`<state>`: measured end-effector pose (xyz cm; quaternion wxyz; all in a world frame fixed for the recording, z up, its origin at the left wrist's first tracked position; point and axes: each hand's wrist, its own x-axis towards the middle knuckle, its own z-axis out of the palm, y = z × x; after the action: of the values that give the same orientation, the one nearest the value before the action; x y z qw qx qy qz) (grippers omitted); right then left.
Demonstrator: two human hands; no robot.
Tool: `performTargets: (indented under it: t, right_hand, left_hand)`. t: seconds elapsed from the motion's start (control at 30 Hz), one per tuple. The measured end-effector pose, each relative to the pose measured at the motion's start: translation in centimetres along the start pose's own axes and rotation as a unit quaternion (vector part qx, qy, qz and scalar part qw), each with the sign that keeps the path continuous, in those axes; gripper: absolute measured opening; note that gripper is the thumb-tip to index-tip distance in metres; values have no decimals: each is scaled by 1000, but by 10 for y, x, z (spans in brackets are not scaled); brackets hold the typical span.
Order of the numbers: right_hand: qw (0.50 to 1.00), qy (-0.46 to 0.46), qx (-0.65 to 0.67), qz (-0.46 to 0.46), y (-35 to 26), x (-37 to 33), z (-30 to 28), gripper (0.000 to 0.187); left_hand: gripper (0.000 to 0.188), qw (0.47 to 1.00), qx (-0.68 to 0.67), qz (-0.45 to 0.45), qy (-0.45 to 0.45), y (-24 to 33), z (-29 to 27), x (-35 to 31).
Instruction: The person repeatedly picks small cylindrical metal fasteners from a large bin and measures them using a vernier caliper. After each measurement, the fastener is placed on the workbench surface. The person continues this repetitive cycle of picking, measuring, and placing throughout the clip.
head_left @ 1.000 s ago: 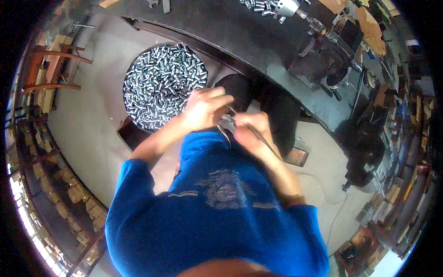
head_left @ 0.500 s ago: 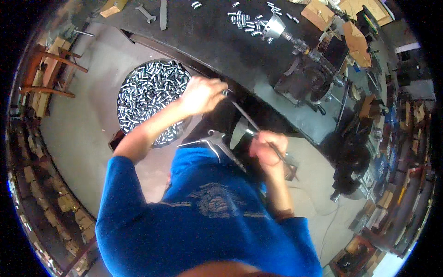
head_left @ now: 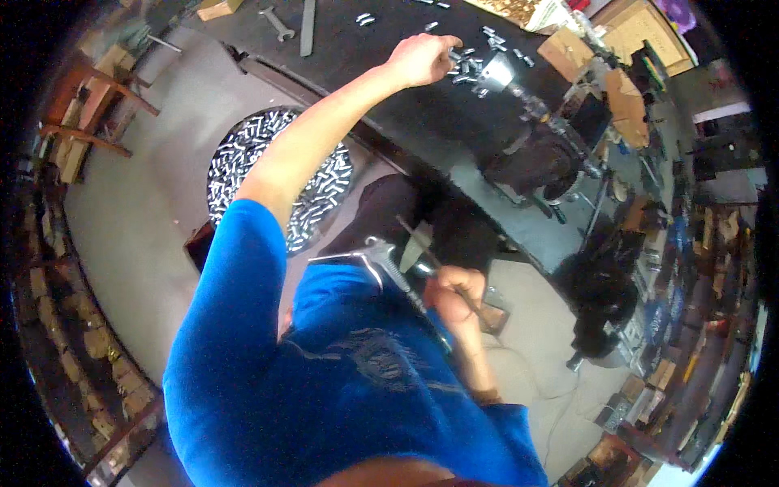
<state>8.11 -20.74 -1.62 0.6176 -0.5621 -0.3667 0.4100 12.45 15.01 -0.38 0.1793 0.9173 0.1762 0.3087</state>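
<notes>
While right hand (head_left: 456,290) grips tool (head_left: 403,268), left hand (head_left: 423,58) reaches.

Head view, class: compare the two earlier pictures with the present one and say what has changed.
The left hand left the right hand at the lap and stretched forward to the small metal pieces on the dark workbench. The right hand stayed low, gripping the thin rod-like tool. The round bin of metal parts is unchanged.

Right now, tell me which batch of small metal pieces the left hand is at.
The scattered pieces on the dark bench, right at the left hand. The other batch fills the round bin down on the floor, below the forearm and untouched.
</notes>
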Motion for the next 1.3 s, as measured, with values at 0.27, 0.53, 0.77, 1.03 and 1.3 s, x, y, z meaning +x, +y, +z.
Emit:
performTargets:
  t: [0.27,0.53,0.77,1.03,1.3]
  right_hand:
    - [999,-28,-38,-15,13,2,4,27]
    - [999,-46,-17,20,10,8,12,25]
    - [999,1,17,42,25,-5,9,25]
    - [999,-17,1,42,26,-7,9,22]
    - [997,-50,-61,9,32,12,6,27]
  left_hand:
    - [26,966,-148,-204,-49,-28,-66,-166]
    - [29,892,-110,-385,-210,-92,9,-274]
    - [44,865,155,-453,-150,-76,75,-247]
    - [28,900,-76,-429,-28,-87,53,-273]
    - [24,843,-446,-293,-75,46,-37,-259]
